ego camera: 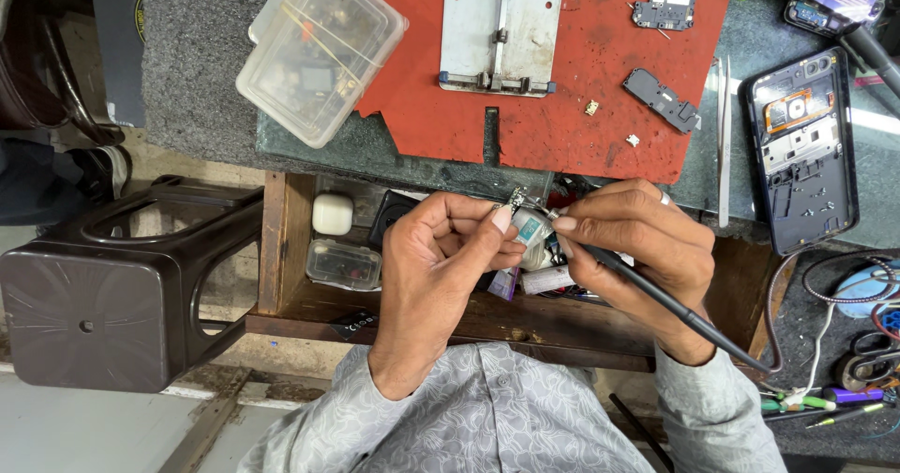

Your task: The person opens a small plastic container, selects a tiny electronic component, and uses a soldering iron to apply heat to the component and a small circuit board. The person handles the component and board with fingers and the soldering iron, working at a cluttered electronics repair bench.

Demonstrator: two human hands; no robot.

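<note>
My left hand (pixel 448 257) pinches a small circuit board part (pixel 527 225) between thumb and fingers, held over an open wooden drawer (pixel 281 248). My right hand (pixel 637 243) grips a thin black tool (pixel 675 309) like a pen, its tip touching the small part. A cable runs from the tool's rear toward the lower right. Both hands are close together, just below the bench edge.
A red work mat (pixel 562 126) on the bench carries a metal board holder (pixel 502 28) and small phone parts. A clear plastic box (pixel 319 51) sits to the left, an opened phone (pixel 802 159) and tweezers (pixel 724 135) to the right. A dark plastic stool (pixel 112 285) stands at left.
</note>
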